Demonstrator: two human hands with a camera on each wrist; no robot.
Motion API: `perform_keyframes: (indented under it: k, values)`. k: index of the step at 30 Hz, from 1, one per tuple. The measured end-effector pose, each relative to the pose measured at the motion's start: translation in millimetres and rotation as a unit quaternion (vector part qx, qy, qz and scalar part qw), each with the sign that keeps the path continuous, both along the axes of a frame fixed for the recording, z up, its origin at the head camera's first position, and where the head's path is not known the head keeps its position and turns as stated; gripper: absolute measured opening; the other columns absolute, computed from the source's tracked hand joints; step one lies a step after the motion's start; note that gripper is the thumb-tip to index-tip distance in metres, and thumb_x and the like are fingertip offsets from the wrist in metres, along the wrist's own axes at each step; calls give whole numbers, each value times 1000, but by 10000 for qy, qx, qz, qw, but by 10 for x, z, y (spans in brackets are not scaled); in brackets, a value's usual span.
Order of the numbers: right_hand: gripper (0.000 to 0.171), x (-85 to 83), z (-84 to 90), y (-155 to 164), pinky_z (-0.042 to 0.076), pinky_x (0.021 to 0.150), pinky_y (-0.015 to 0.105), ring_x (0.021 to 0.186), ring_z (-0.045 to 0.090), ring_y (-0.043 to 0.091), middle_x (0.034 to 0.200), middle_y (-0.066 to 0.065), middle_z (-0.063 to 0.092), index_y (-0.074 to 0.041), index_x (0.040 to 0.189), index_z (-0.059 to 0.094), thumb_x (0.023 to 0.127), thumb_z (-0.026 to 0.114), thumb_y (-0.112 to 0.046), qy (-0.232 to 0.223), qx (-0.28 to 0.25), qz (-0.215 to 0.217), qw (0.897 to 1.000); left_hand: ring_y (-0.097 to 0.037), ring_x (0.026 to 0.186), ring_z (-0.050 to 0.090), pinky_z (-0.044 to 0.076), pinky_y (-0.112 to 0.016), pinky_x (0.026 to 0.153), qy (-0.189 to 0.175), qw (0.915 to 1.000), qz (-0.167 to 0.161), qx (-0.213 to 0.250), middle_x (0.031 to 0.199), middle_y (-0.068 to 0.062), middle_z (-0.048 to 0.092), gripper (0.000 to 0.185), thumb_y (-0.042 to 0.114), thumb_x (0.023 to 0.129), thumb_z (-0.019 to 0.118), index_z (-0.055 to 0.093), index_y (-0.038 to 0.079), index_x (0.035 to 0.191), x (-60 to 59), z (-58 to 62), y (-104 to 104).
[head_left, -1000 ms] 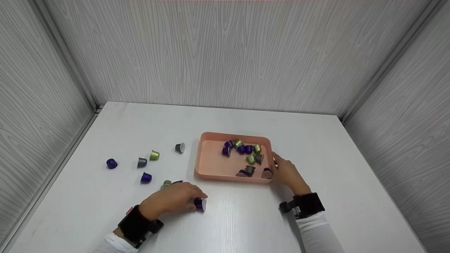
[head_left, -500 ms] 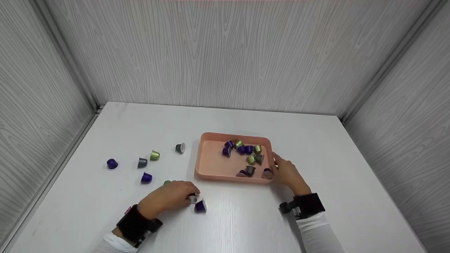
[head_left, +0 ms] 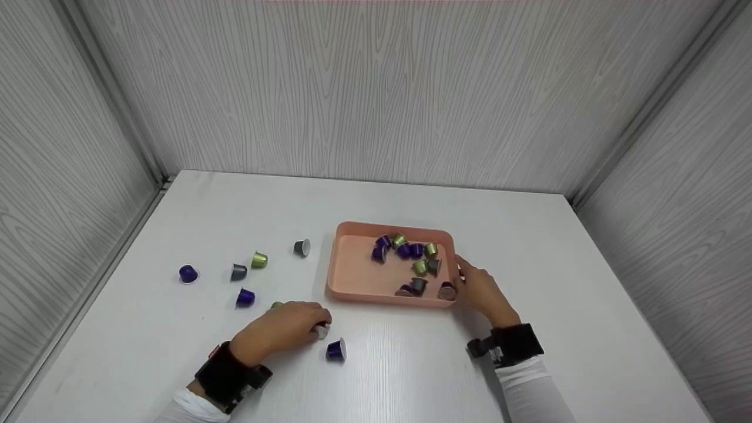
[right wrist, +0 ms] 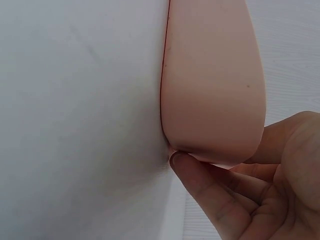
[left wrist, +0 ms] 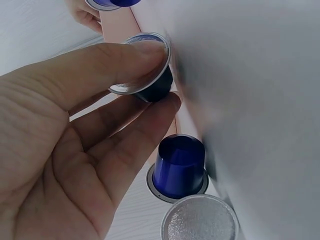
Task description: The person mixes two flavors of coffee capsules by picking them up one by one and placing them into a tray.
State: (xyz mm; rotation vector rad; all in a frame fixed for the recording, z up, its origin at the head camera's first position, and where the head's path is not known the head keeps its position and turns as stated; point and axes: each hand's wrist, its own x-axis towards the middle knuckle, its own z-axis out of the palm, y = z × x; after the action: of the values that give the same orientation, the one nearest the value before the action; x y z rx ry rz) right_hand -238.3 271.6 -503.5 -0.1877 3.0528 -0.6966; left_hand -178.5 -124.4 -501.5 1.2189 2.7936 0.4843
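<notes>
My left hand [head_left: 285, 330] pinches a dark coffee capsule [left wrist: 159, 89] between thumb and fingers, thumb on its foil lid. In the head view only that capsule's pale lid [head_left: 321, 331] shows. A purple coffee capsule [head_left: 336, 351] lies on its side just to the front right of this hand, apart from it. A green capsule [head_left: 277, 305] peeks out behind the knuckles, mostly hidden. My right hand [head_left: 480, 292] holds the right end of a pink tray [head_left: 358, 296], with a fingertip [right wrist: 181, 161] low against its outer wall. Several purple, green and grey capsules lie in the tray's right half.
Loose capsules lie on the white table [head_left: 411, 376] to the left: purple [head_left: 188, 274], purple [head_left: 245, 298], grey [head_left: 238, 272], green [head_left: 259, 260] and dark grey [head_left: 302, 248]. Grey wood-grain panels [head_left: 376, 94] stand behind and at both sides.
My left hand has drawn slightly left, away from the purple capsule, and now pinches the dark one. The purple capsule has shifted a little towards me. The right hand and tray stay put.
</notes>
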Motion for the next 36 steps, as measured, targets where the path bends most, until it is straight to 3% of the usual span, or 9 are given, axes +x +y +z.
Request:
perform_keyframes:
  k: [10,16,23,30,36]
  values:
    - [52,1,-19,16,47,64,38,72,57,20,102,15,68,1,147,40,99,53,-13,65,13,52,10000,-13,82,59,52,-36,71,-60,10000,10,43,92,2,61,13,7,87,69,67,9,100,13,39,-15]
    - [52,8,-14,12,50,70,42,80,62,23,110,19,68,2,147,39,99,52,-14,93,37,91,9999,-13,84,60,53,-35,73,120,9993,-155,331,94,1,63,14,7,88,69,67,7,102,5,32,-26]
    - [53,25,16,6,44,59,35,67,55,18,104,16,68,2,148,36,100,51,-13,-2,-102,116,9999,-15,89,64,54,-33,78,347,9967,-344,641,99,-2,66,19,6,87,72,68,5,106,-17,30,-13]
    - [52,8,-6,16,49,67,39,77,59,21,108,18,68,2,148,38,100,52,-14,67,-41,92,9999,-12,88,63,54,-31,77,487,9946,-410,820,99,0,67,20,9,87,73,69,7,106,-12,37,11]
    - [51,11,0,18,49,67,41,76,59,22,103,17,68,3,147,39,99,52,-12,133,9,120,9998,-12,85,62,54,-31,76,563,9944,-389,807,99,0,66,19,12,88,73,69,7,106,-31,88,65]
